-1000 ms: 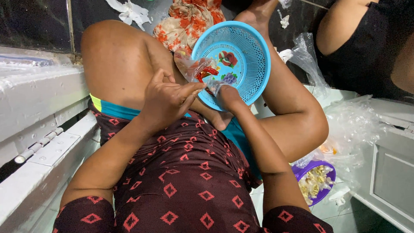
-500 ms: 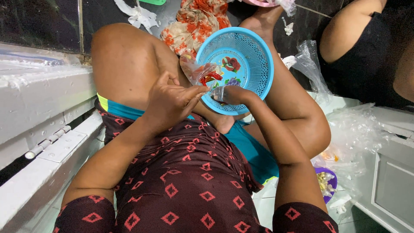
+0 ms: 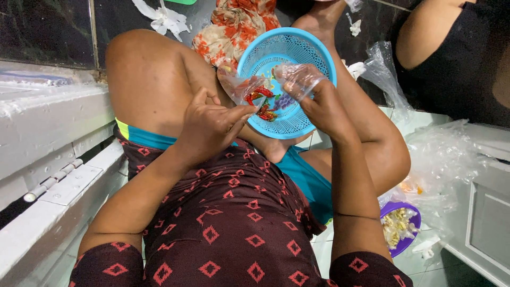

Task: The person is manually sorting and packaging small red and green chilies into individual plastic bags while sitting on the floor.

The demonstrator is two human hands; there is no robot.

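I sit on the floor with my knees up, and a blue plastic basket rests between my legs. My left hand and my right hand each grip one side of a clear plastic bag held over the basket. Red chillies show through the bag, and more red chillies lie in the basket with a small purple piece beside them.
A purple bowl holding pale yellowish bits stands on the floor at my right. Crumpled clear plastic bags lie beside it. Another person in black sits at the upper right. An orange patterned cloth lies behind the basket. A white ledge runs along my left.
My right hand has lifted from low beside the basket up to the bag's right side, stretching the bag open above the basket. The left hand keeps its hold.
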